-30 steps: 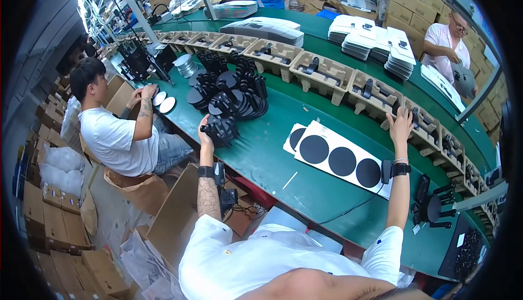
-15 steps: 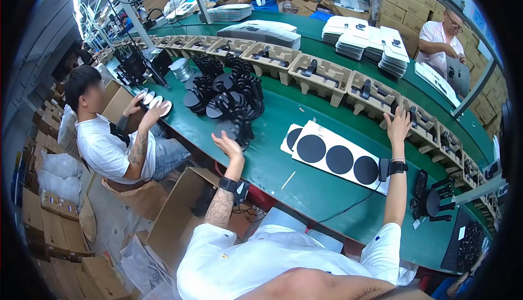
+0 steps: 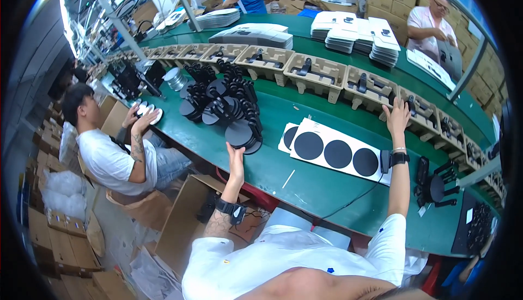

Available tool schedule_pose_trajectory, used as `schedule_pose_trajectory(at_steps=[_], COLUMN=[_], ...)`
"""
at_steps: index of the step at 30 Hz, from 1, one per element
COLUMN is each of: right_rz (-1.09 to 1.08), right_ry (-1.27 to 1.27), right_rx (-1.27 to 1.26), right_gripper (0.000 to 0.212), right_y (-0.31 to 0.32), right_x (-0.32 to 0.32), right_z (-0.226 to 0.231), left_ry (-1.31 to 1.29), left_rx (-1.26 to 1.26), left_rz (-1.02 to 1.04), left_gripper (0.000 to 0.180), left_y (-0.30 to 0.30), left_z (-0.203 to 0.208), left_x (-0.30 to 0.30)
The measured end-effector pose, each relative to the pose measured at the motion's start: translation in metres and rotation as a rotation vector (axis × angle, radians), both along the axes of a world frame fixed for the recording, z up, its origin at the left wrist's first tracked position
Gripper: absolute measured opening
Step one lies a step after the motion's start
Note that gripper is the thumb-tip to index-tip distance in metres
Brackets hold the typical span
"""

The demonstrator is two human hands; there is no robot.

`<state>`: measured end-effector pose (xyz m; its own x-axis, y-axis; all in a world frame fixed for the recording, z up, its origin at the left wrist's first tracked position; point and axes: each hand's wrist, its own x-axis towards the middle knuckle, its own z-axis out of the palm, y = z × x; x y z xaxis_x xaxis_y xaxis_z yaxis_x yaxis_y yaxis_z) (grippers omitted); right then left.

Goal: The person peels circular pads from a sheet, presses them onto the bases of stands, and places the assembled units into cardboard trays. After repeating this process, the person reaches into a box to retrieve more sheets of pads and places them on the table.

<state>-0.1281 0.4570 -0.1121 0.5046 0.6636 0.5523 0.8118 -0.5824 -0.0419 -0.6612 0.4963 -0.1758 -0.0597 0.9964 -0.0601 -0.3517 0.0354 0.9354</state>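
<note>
My left hand (image 3: 235,160) is at the near edge of a stack of round black bases with short stems (image 3: 242,134), fingers stretched and thumb apart. Whether it bears any weight of the stack cannot be told. Behind that stack stands a larger cluster of the same black stands (image 3: 215,95). At the right, my right hand (image 3: 397,117) reaches to the near edge of a moulded brown pulp tray (image 3: 418,120), its fingers spread. Between my arms lies a white sheet with black round pads (image 3: 338,153), partly over a second such sheet.
Pulp trays (image 3: 316,76) holding black parts run in a curved row along the green table (image 3: 272,104). A black multi-armed piece (image 3: 436,188) lies at right. An open cardboard box (image 3: 180,213) stands below the table at left. A co-worker (image 3: 111,153) sits at left, handling white discs.
My left hand has come against the near stack of black bases, its fingers now pointing up. My right hand stays by the trays. The whole view has shifted slightly.
</note>
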Motion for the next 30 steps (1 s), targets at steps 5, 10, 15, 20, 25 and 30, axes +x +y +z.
schedule_pose_trajectory(at_steps=[5, 10, 15, 20, 25, 30], right_rz=[0.092, 0.123, 0.475, 0.574, 0.667, 0.730], right_ry=[-0.089, 0.101, 0.344, 0.569, 0.468, 0.291], right_rx=[0.070, 0.106, 0.397, 0.200, 0.031, -0.037], right_gripper=[0.065, 0.065, 0.051, 0.046, 0.048, 0.050], right_y=[-0.013, -0.043, -0.122, -0.150, -0.122, -0.105], right_x=[0.014, -0.020, -0.084, -0.138, -0.124, -0.118], right_z=[0.010, 0.034, 0.011, 0.003, -0.021, -0.029], left_ry=[0.861, 1.235, 0.989, 1.080, 1.333, 1.111], left_rx=[0.094, 0.399, 0.326, 0.463, 0.400, 0.224], left_rz=[0.043, -0.036, -0.568, -0.670, -0.645, -0.513], left_gripper=[0.072, 0.094, 0.102, 0.072, 0.079, 0.074], left_y=[0.051, 0.148, 0.203, 0.245, 0.239, 0.182], left_z=[0.012, 0.052, 0.071, 0.052, 0.095, 0.156], left_x=[-0.037, -0.087, -0.106, -0.141, -0.114, -0.136])
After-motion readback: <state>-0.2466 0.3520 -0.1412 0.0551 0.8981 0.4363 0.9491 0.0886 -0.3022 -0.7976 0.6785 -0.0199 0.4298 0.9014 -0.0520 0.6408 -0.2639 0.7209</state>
